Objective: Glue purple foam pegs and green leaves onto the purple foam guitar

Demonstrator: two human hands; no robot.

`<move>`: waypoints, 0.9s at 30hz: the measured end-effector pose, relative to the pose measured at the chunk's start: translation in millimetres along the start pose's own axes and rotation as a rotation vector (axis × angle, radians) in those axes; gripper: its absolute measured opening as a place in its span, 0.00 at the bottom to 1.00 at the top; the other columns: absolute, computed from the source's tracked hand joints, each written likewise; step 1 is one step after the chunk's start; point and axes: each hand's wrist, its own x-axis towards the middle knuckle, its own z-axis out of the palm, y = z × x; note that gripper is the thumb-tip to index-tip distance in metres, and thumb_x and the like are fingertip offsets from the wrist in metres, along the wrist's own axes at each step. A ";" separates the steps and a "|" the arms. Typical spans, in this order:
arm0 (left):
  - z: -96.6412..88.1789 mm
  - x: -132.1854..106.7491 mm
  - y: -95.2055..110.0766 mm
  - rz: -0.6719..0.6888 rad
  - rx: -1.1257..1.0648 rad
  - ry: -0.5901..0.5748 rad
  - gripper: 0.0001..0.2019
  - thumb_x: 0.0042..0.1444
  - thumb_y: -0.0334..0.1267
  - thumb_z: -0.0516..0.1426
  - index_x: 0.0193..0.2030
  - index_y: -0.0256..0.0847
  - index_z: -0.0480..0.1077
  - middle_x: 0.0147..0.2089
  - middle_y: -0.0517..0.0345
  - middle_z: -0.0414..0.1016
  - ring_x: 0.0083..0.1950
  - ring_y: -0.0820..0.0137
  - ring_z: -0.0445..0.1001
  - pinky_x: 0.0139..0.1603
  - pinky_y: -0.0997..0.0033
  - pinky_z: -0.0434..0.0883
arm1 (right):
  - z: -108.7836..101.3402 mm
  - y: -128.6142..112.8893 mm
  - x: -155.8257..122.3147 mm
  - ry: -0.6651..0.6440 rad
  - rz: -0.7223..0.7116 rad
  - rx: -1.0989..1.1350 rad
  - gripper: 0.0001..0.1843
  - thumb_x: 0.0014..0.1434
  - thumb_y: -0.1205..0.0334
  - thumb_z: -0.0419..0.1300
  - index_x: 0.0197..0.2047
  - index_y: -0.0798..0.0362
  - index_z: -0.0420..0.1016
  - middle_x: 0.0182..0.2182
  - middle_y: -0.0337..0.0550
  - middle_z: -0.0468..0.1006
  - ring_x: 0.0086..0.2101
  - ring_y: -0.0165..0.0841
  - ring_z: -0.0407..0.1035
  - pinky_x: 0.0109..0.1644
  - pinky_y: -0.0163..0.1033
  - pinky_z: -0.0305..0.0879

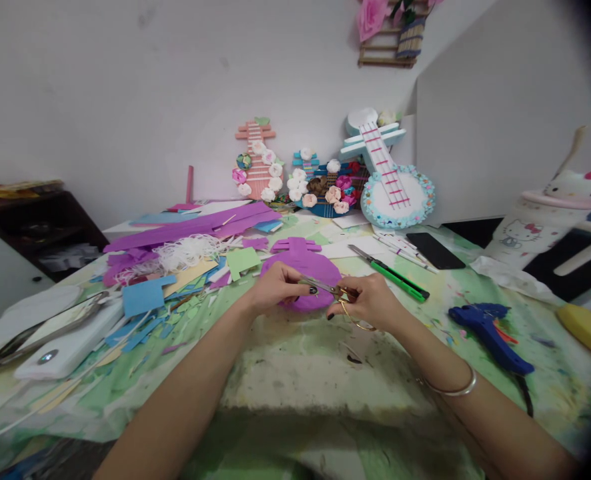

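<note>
Scissors [333,291] gripped in the right hand [373,300], gold loops wrapped by curled fingers.
Left hand [277,289] is bunched up by the blade tips, but whether anything's pinched there can't really be told. The purple guitar shape [320,265] is set on the table [275,373], partly covered by both. A green cutter [394,277] is parked beside it; decorated guitars [400,190] are lined up behind.

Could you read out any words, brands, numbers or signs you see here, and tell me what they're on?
No text can be read with certainty.
White tumbler: small reddish marks by the printed cat, too blurred to read.
White device: small lit round display, too small to read.
Green cutter: no legible marking.
Scissors and purple piece: no writing shows.
</note>
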 end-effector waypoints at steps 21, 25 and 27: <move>-3.2 0.0 -5.2 -0.018 0.005 0.023 0.15 0.47 0.43 0.62 0.20 0.32 0.70 0.14 0.67 0.55 0.18 0.81 0.50 0.19 0.75 0.48 | -3.5 2.5 0.3 -0.030 0.014 0.005 0.24 0.49 0.42 0.63 0.20 0.55 0.66 0.14 0.31 0.57 0.18 0.23 0.49 0.23 0.32 0.45; -3.9 -0.8 -3.8 -0.019 -0.002 0.032 0.17 0.47 0.43 0.62 0.16 0.34 0.64 0.14 0.66 0.55 0.18 0.81 0.51 0.20 0.75 0.48 | -5.2 0.6 0.8 -0.042 0.016 -0.021 0.22 0.50 0.44 0.62 0.20 0.55 0.66 0.14 0.32 0.58 0.18 0.24 0.50 0.23 0.32 0.45; -4.1 -0.9 -3.0 -0.021 -0.004 0.031 0.18 0.47 0.42 0.62 0.15 0.34 0.63 0.14 0.67 0.55 0.18 0.81 0.50 0.20 0.75 0.48 | -5.6 -0.4 1.0 -0.042 0.010 -0.023 0.22 0.50 0.44 0.62 0.20 0.55 0.67 0.14 0.33 0.59 0.18 0.24 0.51 0.23 0.32 0.46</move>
